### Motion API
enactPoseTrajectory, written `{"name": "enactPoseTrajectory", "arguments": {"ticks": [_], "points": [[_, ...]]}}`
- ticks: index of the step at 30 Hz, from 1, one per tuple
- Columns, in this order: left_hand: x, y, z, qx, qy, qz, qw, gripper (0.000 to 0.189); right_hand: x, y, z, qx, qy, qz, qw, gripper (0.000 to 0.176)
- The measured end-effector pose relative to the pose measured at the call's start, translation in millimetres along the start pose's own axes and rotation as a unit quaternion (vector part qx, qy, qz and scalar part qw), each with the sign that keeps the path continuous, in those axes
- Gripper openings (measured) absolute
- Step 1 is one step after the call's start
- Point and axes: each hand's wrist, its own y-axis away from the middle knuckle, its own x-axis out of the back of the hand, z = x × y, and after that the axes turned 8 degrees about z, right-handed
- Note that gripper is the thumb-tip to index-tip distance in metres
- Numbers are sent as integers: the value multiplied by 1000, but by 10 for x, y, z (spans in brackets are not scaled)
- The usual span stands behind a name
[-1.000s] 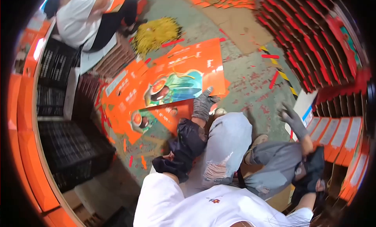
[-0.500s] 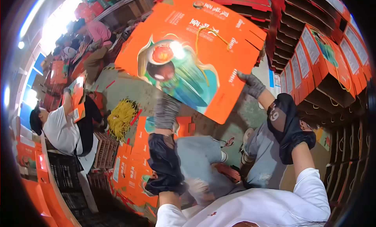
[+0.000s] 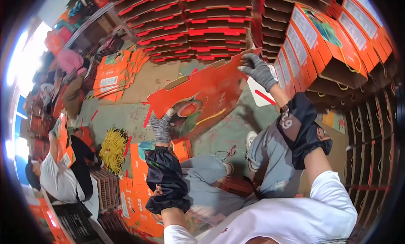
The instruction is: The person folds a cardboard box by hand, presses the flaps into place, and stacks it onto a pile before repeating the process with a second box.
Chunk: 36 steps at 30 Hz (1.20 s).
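Note:
An orange printed cardboard box (image 3: 211, 96), folded flat, is held up tilted in front of me, its picture side seen at a slant and a yellow cord on it. My left hand (image 3: 161, 127), in a grey striped glove, grips its lower left edge; the fingertips are partly hidden. My right hand (image 3: 258, 71), gloved too, holds its upper right corner with the fingers bent over the edge. Below, near my left forearm, more flat orange cardboard (image 3: 137, 189) lies on the floor.
A bundle of yellow cords (image 3: 114, 149) lies left on the floor. A seated co-worker (image 3: 63, 176) holds an orange box. Flat orange cartons (image 3: 112, 77) lie on brown cardboard ahead. Stacked boxes (image 3: 211, 25) stand behind, and standing boxes (image 3: 325, 41) at the right.
The orange box has moved down and tipped, so its printed face is foreshortened. My right hand has risen to its upper corner. The view has shifted, showing more of the stacks ahead.

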Motion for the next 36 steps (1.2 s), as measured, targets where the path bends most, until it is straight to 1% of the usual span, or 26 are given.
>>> {"name": "enactPoseTrajectory", "arguments": {"ticks": [2,4,5,7,8,9,10,11,12,13,14,15,16,17,18,19,20,21,22,23,25,26,29,32,33,36], "points": [[-4,44,-123,57,-5,-14,998,55,-37,22,41,-71,-64,-35,995,48],[29,-6,-310,89,5,0,996,56,-46,-65,174,-72,-97,0,993,51],[0,33,-208,110,3,2,994,56,-12,-36,23,-67,-76,-12,995,49],[-59,160,-52,157,2,9,988,55,57,-61,-101,-78,12,-61,995,51],[-38,191,-101,151,-17,-17,988,54,78,-47,-90,-85,54,-87,991,52],[-2,180,-171,142,-36,-44,988,54,116,-33,-21,-76,118,-134,981,62],[92,54,-421,118,-92,-91,985,50,113,2,59,-48,160,-172,971,65],[115,-35,-481,88,-145,-136,976,47,102,34,129,-20,201,-209,957,68],[164,2,-562,97,-101,-92,986,45,107,67,202,7,243,-245,939,70],[105,118,-328,104,-57,-48,992,43,104,139,165,17,243,-220,945,70],[60,189,-197,111,-12,-2,994,41,101,163,44,20,275,-254,927,66],[204,-28,-472,66,44,-55,995,35,99,161,-84,24,307,-287,907,63],[195,-51,-396,49,54,-62,995,36,82,170,-286,27,336,-320,885,59],[193,-50,-206,31,65,-70,995,36,60,274,-533,74,377,-318,867,49],[195,-37,35,15,74,-78,994,37,-14,351,-506,150,435,-315,830,44],[84,45,362,-15,33,-80,996,33,-99,475,-595,190,478,-305,801,42],[32,122,553,-102,-206,-95,968,33,-194,595,-741,230,520,-293,769,41],[-10,178,696,-186,-431,-106,877,34,-285,678,-872,204,487,-319,787,41],[-70,236,782,-259,-626,-110,727,34,-373,743,-1001,177,454,-343,803,42],[-195,330,809,-315,-677,-123,653,36,-447,797,-1072,151,420,-369,815,43],[-444,455,687,-281,-512,-148,798,37,-602,954,-1112,221,456,-383,772,40],[-564,470,640,-260,-420,-155,855,37,-678,1012,-1104,258,472,-388,749,39],[-861,432,592,-214,-513,-256,791,36,-974,1203,-846,308,390,-319,807,39],[-1012,314,635,-127,-576,-302,749,37,-957,1107,-866,285,392,-335,808,37],[-983,293,598,-142,-573,-265,763,36,-950,1077,-880,279,402,-370,789,40],[-815,95,591,-170,-595,-231,751,35,-838,1010,-1097,231,434,-378,785,40]]}}
